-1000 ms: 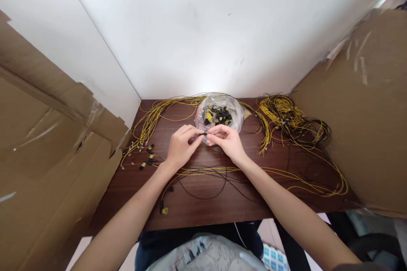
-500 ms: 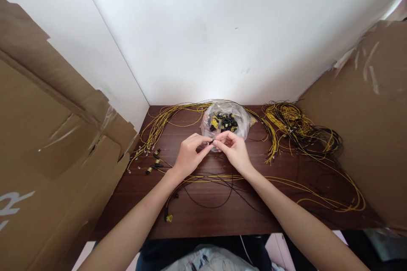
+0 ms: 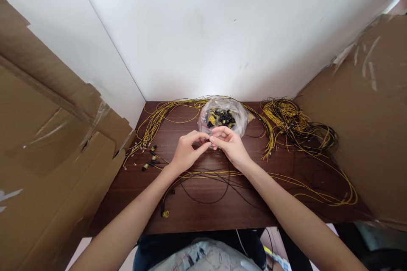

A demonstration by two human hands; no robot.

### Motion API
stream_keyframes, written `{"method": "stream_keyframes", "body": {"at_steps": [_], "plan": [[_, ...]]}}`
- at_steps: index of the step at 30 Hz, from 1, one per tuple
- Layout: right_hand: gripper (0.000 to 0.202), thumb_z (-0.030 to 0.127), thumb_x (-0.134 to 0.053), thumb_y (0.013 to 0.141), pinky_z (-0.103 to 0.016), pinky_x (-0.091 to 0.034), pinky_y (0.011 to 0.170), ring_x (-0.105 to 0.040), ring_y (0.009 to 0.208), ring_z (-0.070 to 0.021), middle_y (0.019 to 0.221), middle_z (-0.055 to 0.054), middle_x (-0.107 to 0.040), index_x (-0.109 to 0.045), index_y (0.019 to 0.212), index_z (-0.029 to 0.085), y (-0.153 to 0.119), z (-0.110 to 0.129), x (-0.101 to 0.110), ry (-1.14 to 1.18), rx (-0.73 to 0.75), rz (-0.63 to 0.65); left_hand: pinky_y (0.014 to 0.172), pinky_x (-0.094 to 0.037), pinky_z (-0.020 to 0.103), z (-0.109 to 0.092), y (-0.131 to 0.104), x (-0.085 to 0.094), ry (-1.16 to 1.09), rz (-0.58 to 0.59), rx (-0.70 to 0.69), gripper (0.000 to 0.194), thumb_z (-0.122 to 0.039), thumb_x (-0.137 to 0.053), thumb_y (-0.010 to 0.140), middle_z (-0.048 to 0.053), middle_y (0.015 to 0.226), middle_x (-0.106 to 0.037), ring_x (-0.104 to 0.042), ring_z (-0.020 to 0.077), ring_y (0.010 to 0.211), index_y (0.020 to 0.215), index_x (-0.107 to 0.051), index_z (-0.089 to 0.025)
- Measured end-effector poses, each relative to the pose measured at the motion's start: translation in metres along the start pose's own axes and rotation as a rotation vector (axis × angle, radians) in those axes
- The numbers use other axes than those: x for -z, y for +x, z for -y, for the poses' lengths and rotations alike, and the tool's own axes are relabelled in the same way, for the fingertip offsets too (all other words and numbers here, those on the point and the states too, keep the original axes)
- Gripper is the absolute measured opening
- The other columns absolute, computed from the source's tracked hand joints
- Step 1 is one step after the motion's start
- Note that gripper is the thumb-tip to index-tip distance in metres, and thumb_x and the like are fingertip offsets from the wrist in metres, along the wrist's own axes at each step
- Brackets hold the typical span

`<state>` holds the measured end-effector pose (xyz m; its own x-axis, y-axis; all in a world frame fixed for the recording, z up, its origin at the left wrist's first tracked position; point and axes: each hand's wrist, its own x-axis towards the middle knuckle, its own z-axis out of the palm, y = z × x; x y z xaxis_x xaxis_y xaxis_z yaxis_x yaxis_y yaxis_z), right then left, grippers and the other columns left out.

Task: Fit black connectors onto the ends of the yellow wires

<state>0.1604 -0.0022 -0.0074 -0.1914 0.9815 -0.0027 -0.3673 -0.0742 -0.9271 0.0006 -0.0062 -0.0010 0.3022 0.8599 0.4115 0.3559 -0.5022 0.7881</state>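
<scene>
Fingertips of my left hand point(image 3: 190, 148) and my right hand point(image 3: 229, 146) meet just in front of a clear plastic bag point(image 3: 241, 120). Both hands pinch a small dark piece between them, mostly hidden by the fingers, so its kind does not show. Inside the bag lie many black and yellow connector parts point(image 3: 225, 117). Below my wrists, yellow wires point(image 3: 203, 174) and a thin black wire point(image 3: 210, 202) run across the brown table point(image 3: 203, 220). A black connector with a yellow end point(image 3: 164, 213) lies near the front edge.
Several black-and-yellow connectors point(image 3: 151, 163) lie left of my left hand. A bundle of yellow wires point(image 3: 151, 129) fans out at the back left. More wires end in a tangled yellow and black coil point(image 3: 295, 123) at the right. Cardboard panels point(image 3: 359, 127) flank both sides; a white wall point(image 3: 203, 51) stands behind.
The view has shifted slightly, so the table and bag sit a little higher and further left. Both hands stay together at the small dark piece, with fingers slightly shifted.
</scene>
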Motion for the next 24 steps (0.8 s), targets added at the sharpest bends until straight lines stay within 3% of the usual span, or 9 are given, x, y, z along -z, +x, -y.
{"method": "stream_keyframes", "body": {"at_steps": [5,10,18,24], "plan": [[0.037,0.03,-0.079,0.059,-0.021,-0.044,0.052,-0.054,0.056,-0.0075,0.069,0.002,-0.06,-0.058,0.086,0.016,0.0,-0.001,0.0,0.039,-0.023,0.008,0.07,-0.048,0.028,0.005,0.0,-0.001,-0.09,0.044,0.045,0.018,-0.023,-0.06,0.081,0.005,0.08,-0.066,-0.06,0.0158,0.072,0.096,-0.067,-0.016],[0.036,0.031,-0.08,0.058,-0.019,-0.046,0.051,-0.055,0.055,-0.0072,0.067,0.003,-0.06,-0.058,0.082,0.016,-0.002,0.0,-0.005,0.023,-0.075,-0.001,0.066,-0.046,0.026,0.003,0.002,0.001,-0.054,0.07,0.029,0.013,-0.022,-0.058,0.081,0.005,0.077,-0.066,-0.059,0.0149,0.069,0.088,-0.067,-0.015],[0.033,0.04,-0.076,0.063,-0.019,-0.048,0.053,-0.055,0.055,-0.0062,0.07,-0.001,-0.063,-0.062,0.078,0.014,-0.003,0.013,-0.003,0.029,-0.249,0.044,0.059,-0.041,0.023,0.003,0.003,0.002,0.028,-0.001,0.005,0.011,-0.019,-0.058,0.079,0.003,0.074,-0.063,-0.054,0.0118,0.062,0.085,-0.067,-0.016],[0.03,0.035,-0.078,0.059,-0.018,-0.04,0.045,-0.049,0.047,-0.0052,0.06,0.002,-0.059,-0.063,0.072,0.012,-0.001,0.013,0.005,-0.126,-0.235,0.08,0.06,-0.042,0.023,0.005,0.004,0.004,0.043,-0.019,-0.009,0.01,-0.019,-0.058,0.079,0.003,0.076,-0.063,-0.056,0.0127,0.066,0.085,-0.066,-0.016]]}}
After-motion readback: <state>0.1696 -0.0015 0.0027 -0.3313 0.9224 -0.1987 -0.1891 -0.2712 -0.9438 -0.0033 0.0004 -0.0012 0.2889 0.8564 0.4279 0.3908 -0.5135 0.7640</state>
